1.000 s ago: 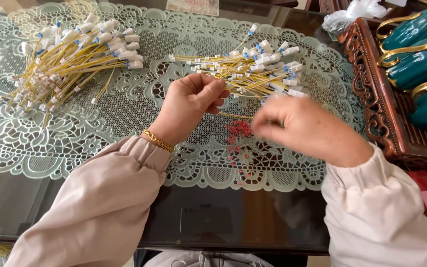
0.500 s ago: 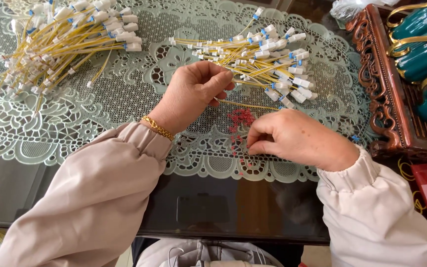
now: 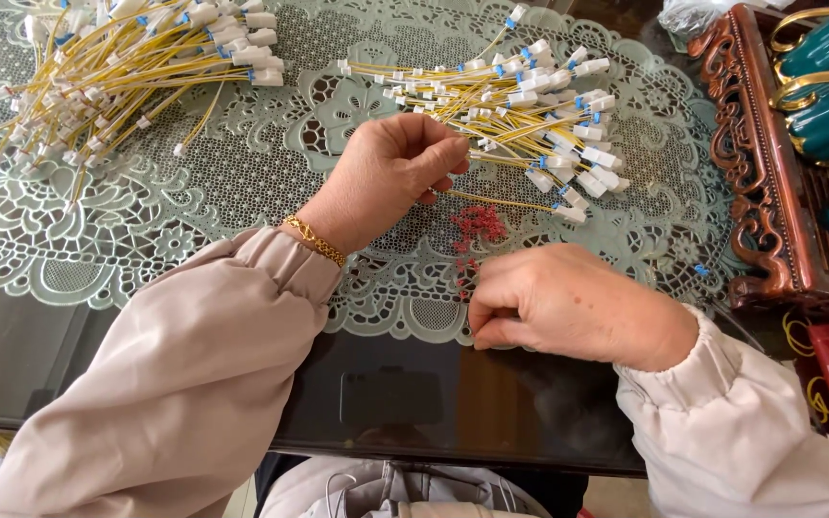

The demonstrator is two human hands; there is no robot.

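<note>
Fingers of the left hand are pinched shut on thin yellow wires with white plastic connectors, at the near edge of the fanned bundle lying on the pale green lace mat that covers the dark glass bench. The right hand rests curled on the mat's front edge, fingertips closed together just beside a small heap of tiny red pieces; whether it grips one I cannot tell. A second bundle of the same wires lies well apart at the far left, and a carved dark wooden tray stands at the right
</note>
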